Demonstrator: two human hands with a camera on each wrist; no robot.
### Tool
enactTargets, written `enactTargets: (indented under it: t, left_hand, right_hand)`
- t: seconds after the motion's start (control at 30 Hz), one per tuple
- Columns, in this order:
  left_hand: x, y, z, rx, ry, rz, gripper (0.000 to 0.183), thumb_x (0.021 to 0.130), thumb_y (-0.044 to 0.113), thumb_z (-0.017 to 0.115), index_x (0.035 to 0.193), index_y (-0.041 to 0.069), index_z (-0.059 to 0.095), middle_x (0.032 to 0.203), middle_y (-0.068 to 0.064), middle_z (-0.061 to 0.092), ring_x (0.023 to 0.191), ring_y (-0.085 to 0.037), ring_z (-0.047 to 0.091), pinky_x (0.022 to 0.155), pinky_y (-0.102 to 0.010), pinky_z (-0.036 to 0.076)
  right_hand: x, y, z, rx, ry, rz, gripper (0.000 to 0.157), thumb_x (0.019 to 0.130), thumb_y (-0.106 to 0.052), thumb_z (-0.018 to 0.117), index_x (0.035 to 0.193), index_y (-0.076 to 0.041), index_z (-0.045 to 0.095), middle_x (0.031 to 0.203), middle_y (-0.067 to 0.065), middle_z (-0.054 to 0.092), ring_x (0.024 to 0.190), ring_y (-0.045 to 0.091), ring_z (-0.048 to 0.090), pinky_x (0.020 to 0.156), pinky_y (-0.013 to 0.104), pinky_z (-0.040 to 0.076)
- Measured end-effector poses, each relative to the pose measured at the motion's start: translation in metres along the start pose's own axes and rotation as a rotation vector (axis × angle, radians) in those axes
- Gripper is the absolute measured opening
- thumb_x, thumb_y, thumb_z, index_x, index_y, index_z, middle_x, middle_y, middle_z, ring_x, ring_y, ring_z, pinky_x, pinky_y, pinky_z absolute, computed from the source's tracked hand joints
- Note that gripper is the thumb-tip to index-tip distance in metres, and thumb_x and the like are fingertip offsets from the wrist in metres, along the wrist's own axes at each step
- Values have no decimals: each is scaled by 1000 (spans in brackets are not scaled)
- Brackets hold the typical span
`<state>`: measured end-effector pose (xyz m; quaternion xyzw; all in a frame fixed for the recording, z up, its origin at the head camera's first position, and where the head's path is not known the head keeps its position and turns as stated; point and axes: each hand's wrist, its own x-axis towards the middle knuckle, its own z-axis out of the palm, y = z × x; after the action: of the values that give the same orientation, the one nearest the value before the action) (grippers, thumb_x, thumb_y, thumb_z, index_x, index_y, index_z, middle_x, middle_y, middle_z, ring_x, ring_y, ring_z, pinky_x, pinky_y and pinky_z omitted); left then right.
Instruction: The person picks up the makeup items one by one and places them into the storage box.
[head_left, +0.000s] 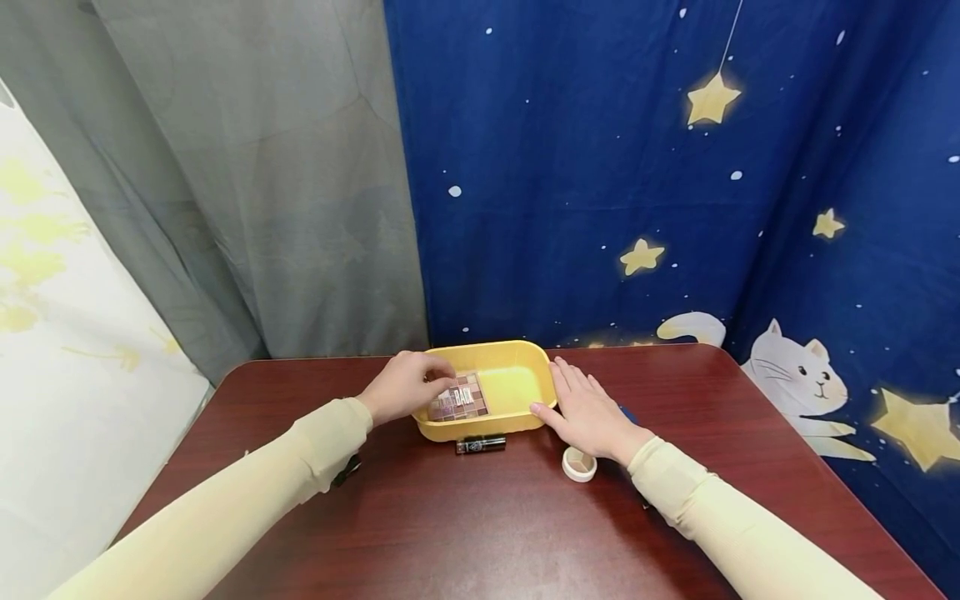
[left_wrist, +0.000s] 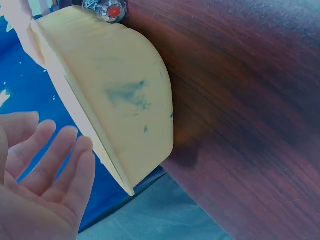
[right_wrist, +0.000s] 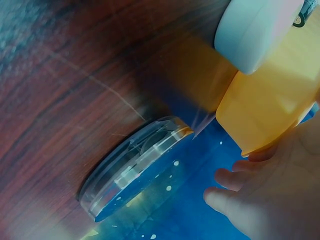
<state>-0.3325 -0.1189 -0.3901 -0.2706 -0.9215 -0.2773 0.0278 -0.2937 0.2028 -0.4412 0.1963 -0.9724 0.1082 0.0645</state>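
A yellow plastic basket [head_left: 517, 421] stands near the table's far edge. A makeup palette [head_left: 461, 398] with a checkered lid and white lettering lies inside at its left end. My left hand [head_left: 411, 385] hovers over that end, fingers bent loosely beside the palette; in the left wrist view they show nothing held. With fingers extended, my right hand [head_left: 588, 412] rests against the basket's right end, its thumb at the rim. A black cosmetic tube [head_left: 481, 444] lies along the basket's front. Near my right wrist sits a round white pot [head_left: 579, 465] with a sectioned top.
A round clear-sided compact [right_wrist: 137, 167] with a blue face stands by my right hand, mostly hidden from the head view. Partly behind my left sleeve lies a small black item [head_left: 347, 470]. Curtains [head_left: 570, 167] hang right behind the reddish-brown table [head_left: 480, 533].
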Motion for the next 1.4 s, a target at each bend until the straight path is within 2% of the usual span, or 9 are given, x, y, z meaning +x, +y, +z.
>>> enactTargets:
  t: [0.17,0.33,0.47,0.57,0.73,0.83,1.13,1.4]
  left_hand:
    - [-10,-1,-2,-7,84,9,18,95,25,69,110,18,77,106,4,69,100,-21,64,90,-41,51]
    - [-21,-3,-1,9,110,-6,35,96,36,68,124,16,71,120,-3,65,112,-23,59,99,-46,47]
    - [-30,-6,3,55,136,28,50,96,42,66,135,10,64,138,-14,55,128,-31,50,107,-51,39]
    - [-34,-9,7,89,150,21,64,96,47,64,145,7,54,150,-21,43,141,-37,36,113,-55,31]
    - [-38,-13,13,99,109,-88,89,94,60,59,158,4,30,162,-23,21,151,-41,11,117,-60,17]
    - [-39,-14,17,99,83,-134,98,93,64,57,159,0,21,165,-24,12,152,-41,4,117,-62,13]
    - [-43,-19,25,122,71,-190,109,91,70,55,158,-6,15,165,-24,10,152,-41,6,116,-64,12]
    - [-46,-20,27,140,32,-228,111,90,72,54,158,-5,13,166,-22,9,152,-38,6,116,-64,12]
  right_hand:
    - [-1,-1,0,6,0,1,90,101,-66,37,158,2,22,164,20,22,148,37,25,116,58,22]
    - [-2,-2,-3,11,6,-3,89,102,-64,39,157,4,24,163,21,23,147,39,26,115,60,24]
    - [-2,-2,-4,7,-1,2,89,101,-65,38,158,3,23,163,20,23,148,38,26,115,59,24]
    - [-1,-2,-4,2,-2,3,90,101,-66,37,158,2,23,163,20,23,148,38,26,115,59,24]
    - [-1,-1,-2,6,-2,3,90,101,-66,36,158,2,23,163,20,23,148,38,26,115,59,23]
    - [0,-1,-1,9,-5,6,91,101,-68,35,158,2,22,164,19,22,148,38,26,115,59,23]
    - [0,0,1,3,2,-1,92,100,-68,34,158,2,22,163,20,23,148,37,25,115,59,23]
    - [1,0,1,-2,12,-13,91,101,-67,34,157,3,24,163,21,23,148,37,26,115,59,24]
